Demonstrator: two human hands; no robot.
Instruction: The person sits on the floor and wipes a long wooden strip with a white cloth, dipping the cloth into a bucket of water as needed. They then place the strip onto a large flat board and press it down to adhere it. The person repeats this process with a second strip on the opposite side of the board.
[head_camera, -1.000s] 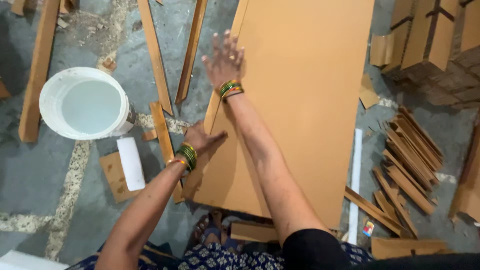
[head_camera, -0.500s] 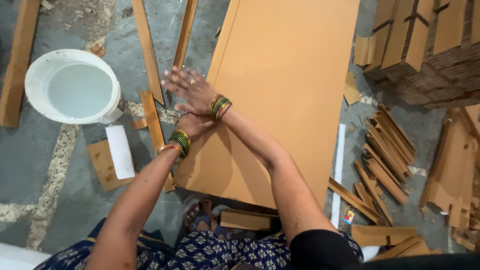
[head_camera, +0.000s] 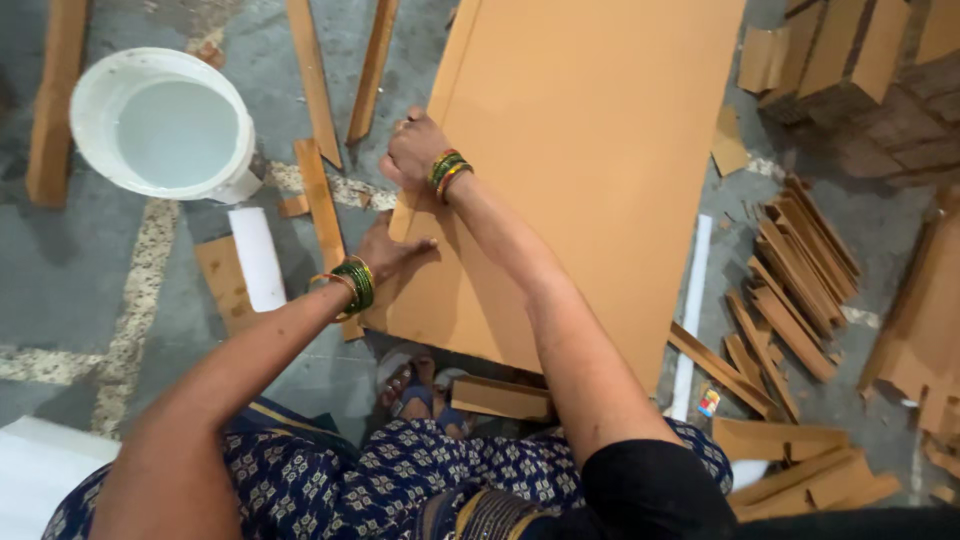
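A large tan board (head_camera: 600, 150) lies flat on the grey floor in front of me. My right hand (head_camera: 413, 148), with bangles on the wrist, is curled around the board's left edge near its middle. My left hand (head_camera: 385, 250), also wearing green bangles, grips the same edge lower down, thumb on top of the board. My patterned clothing and sandalled feet (head_camera: 415, 385) are just below the board's near edge.
A white bucket (head_camera: 90, 100) holding pale liquid stands at the upper left. Narrow wooden strips (head_camera: 320, 200) and a white strip (head_camera: 258, 258) lie left of the board. Piles of wood offcuts (head_camera: 800, 270) sit at the right, with stacked boards (head_camera: 830, 50) beyond.
My right hand drew back from the board's surface to its left edge and closed on it. The left hand stayed on the lower edge. The view shifted slightly.
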